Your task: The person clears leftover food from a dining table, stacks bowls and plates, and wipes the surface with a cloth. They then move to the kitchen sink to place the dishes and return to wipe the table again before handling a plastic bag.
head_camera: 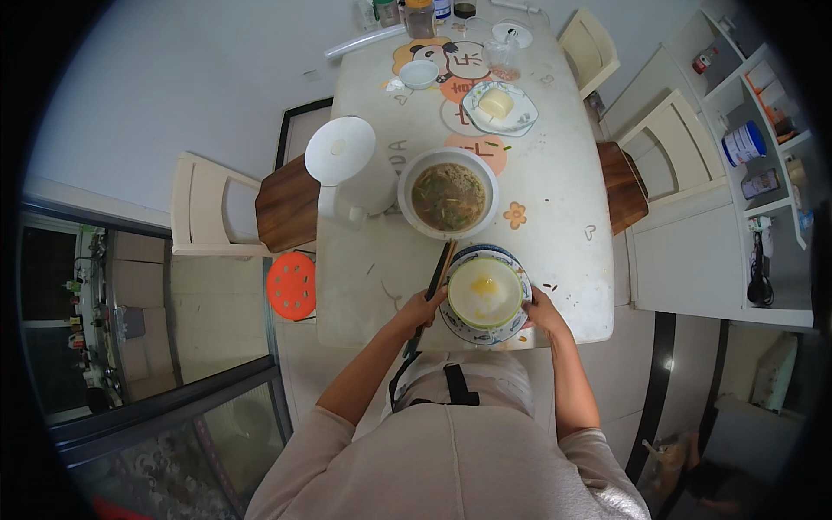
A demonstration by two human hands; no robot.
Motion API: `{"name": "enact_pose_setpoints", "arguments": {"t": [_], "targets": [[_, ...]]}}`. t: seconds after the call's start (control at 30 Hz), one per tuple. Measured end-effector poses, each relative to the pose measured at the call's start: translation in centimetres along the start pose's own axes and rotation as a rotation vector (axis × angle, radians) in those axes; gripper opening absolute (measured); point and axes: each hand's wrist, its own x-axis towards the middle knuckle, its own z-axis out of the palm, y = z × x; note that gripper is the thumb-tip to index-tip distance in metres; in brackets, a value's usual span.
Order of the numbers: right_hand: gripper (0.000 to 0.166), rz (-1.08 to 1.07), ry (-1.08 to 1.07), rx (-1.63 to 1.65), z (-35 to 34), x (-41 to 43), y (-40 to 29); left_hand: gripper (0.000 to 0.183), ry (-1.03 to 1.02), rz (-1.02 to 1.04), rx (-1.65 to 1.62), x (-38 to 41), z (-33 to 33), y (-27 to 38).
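A bowl with a green rim (485,292) rests on patterned plates (484,337) at the table's near edge; a little yellowish residue lies in it. My left hand (422,309) grips chopsticks (444,260), dark and light brown ones, and touches the left side of the plates. On their right side, my right hand (541,312) holds the plate rim. Just beyond stands a white bowl (407,214) of brown soup with green bits. The lower ends of the chopsticks pass below my left hand, past the table edge.
A white lidded pitcher (341,153) stands left of the soup. Farther back are a plate (520,123) with a pale yellow block, a small white bowl (419,75) and jars (420,19). Chairs (214,208) flank the table, an orange-red stool (291,286) is at left, and shelves (767,208) are at right.
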Motion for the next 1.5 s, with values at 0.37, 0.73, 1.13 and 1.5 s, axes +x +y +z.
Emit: {"name": "enact_pose_setpoints", "arguments": {"t": [0.37, 0.73, 1.13, 1.5], "targets": [[0.031, -0.428, 0.442, -0.313, -1.2, 3.7, 8.3, 0.045, 0.229, 0.154, 0.006, 2.8, 2.2, -3.8], [0.038, 0.016, -0.176, 0.016, -1.2, 1.6, 3.6, 0.042, 0.153, 0.039, -0.202, 2.1, 2.8, -3.3], [0.039, -0.134, -0.271, -0.107, -0.4, 0.5, -0.1, 0.038, 0.352, 0.104, -0.395, -3.4, 3.8, -4.1], [0.036, -0.219, -0.462, -0.280, 12.7, -3.7, -5.6, 0.041, 0.538, 0.174, -0.687, -14.0, -1.9, -13.1]]}}
